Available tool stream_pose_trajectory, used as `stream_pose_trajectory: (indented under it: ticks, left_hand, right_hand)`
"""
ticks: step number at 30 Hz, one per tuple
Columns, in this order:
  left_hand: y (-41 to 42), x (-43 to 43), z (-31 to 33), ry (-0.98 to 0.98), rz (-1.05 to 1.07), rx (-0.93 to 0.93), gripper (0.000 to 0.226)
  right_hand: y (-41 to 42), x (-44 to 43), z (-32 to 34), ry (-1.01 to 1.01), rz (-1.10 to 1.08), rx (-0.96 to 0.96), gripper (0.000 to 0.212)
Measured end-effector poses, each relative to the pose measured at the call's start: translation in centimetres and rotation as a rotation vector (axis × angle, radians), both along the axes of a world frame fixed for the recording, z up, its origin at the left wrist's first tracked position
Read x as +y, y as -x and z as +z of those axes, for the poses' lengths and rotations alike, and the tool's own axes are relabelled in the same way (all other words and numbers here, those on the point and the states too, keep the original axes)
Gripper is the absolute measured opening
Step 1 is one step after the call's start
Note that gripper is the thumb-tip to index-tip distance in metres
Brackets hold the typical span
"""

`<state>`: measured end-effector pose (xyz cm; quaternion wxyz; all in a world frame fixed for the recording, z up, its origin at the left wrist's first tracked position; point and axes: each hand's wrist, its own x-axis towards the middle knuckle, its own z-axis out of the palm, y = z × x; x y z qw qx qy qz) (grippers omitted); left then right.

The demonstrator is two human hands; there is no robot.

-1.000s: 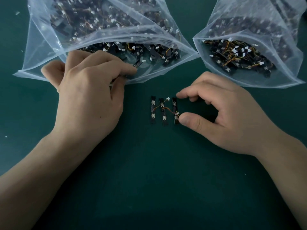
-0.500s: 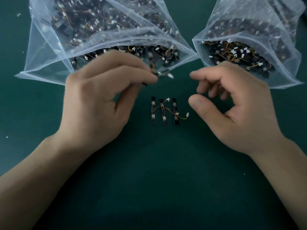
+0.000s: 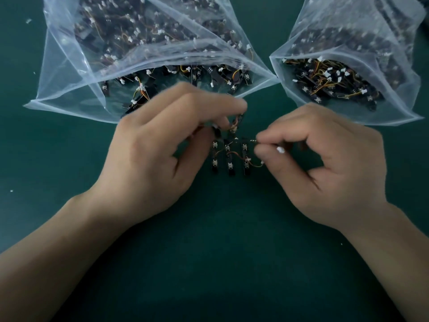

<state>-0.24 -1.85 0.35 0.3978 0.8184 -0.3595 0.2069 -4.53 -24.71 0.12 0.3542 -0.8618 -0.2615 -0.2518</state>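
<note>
Mid-frame, my left hand (image 3: 151, 154) pinches a small black wired strip (image 3: 240, 119), right hand (image 3: 325, 163) pinching its white plastic plug (image 3: 280, 149), probably to extend the row of three matching strips (image 3: 229, 162).

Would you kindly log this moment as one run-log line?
left hand: pinches a strip | right hand: pinches a wire | mat: row of three strips | behind: left bag, right bag, both open
</note>
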Motion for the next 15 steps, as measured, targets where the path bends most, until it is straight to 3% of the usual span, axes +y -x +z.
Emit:
stream_pose_trajectory:
  ticks: [5,10,15]
  left_hand:
    - [-0.9,0.5,-0.2,0.016,0.060,0.057,0.038]
    - [-1.2,1.0,0.3,-0.088,0.020,0.209,0.032]
    - [-1.5,1.2,0.5,-0.179,-0.069,0.291,0.029]
  right_hand:
    - [-0.8,-1.9,-0.3,-0.110,-0.135,0.118,0.007]
    - [-1.4,-3.4,-0.3,0.049,-0.133,0.432,0.012]
    - [-1.5,-3.2,-0.6,0.215,-0.132,0.432,0.019]
